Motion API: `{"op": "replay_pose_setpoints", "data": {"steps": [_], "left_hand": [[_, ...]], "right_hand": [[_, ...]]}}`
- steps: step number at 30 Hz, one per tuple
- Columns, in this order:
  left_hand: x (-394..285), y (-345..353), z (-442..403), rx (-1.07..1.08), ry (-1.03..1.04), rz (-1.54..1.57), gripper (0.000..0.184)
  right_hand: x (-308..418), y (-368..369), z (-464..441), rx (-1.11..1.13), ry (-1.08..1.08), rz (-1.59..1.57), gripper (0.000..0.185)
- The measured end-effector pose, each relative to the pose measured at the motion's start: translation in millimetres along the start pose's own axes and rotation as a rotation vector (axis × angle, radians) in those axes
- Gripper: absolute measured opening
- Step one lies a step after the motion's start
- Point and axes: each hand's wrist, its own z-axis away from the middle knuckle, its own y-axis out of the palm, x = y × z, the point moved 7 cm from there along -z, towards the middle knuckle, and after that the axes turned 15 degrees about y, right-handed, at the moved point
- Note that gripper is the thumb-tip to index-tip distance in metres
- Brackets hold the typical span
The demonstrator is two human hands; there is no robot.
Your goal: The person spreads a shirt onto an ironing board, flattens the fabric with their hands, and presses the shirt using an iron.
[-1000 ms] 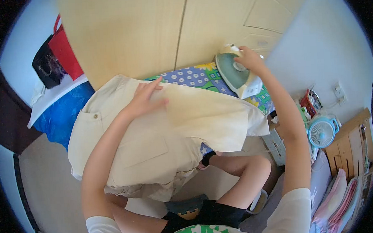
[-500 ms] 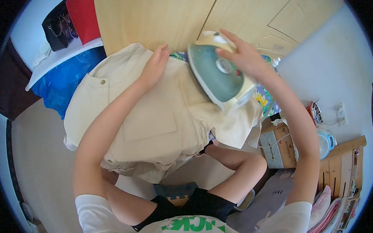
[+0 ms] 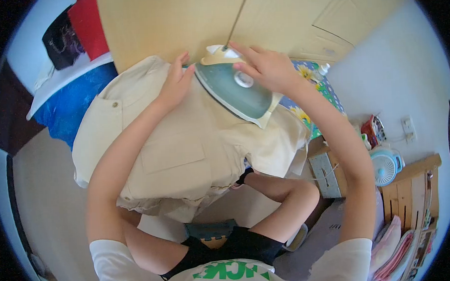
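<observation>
A cream jacket point(image 3: 175, 142) lies spread over a patterned ironing board point(image 3: 328, 93), with a buttoned pocket at its left. On the upper part of the cloth rests a green and cream iron point(image 3: 238, 89), its dial on top. My right hand point(image 3: 269, 70) is wrapped round the iron's handle, which the fingers partly hide. Just left of the iron, my left hand point(image 3: 176, 85) lies on the garment near its upper edge, fingers stretched out and holding nothing.
Pale cupboard doors point(image 3: 179, 22) stand behind the board. A blue plastic bag point(image 3: 78, 106) and a red bag point(image 3: 89, 28) are at the left. At the right are a small blue fan point(image 3: 385, 167), a wall socket point(image 3: 408, 127) and a drawer box point(image 3: 327, 173).
The iron, in my right hand, has come left and down from the board's right end onto the garment. My left hand has shifted slightly, and the camera view has moved.
</observation>
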Motion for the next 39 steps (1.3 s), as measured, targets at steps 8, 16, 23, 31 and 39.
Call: {"op": "replay_pose_setpoints", "data": {"steps": [8, 16, 23, 31, 39], "left_hand": [[-19, -3, -6, 0.024, 0.015, -0.155, 0.041], [-188, 85, 18, 0.665, 0.575, -0.291, 0.02], [-222, 207, 106, 1.193, 0.95, -0.623, 0.049], [-187, 238, 75, 1.029, 0.656, -0.617, 0.059], [-180, 247, 54, 0.964, 0.415, -0.351, 0.056]], "right_hand": [[-75, -32, 174, -0.635, 0.171, -0.579, 0.011], [-181, 113, 254, -0.148, 0.693, -1.053, 0.046], [-198, 117, 266, 0.072, 0.752, -1.419, 0.035], [-196, 22, 319, 0.239, 0.696, -1.451, 0.021], [-126, 74, 277, 0.399, 0.424, -1.197, 0.029]]}}
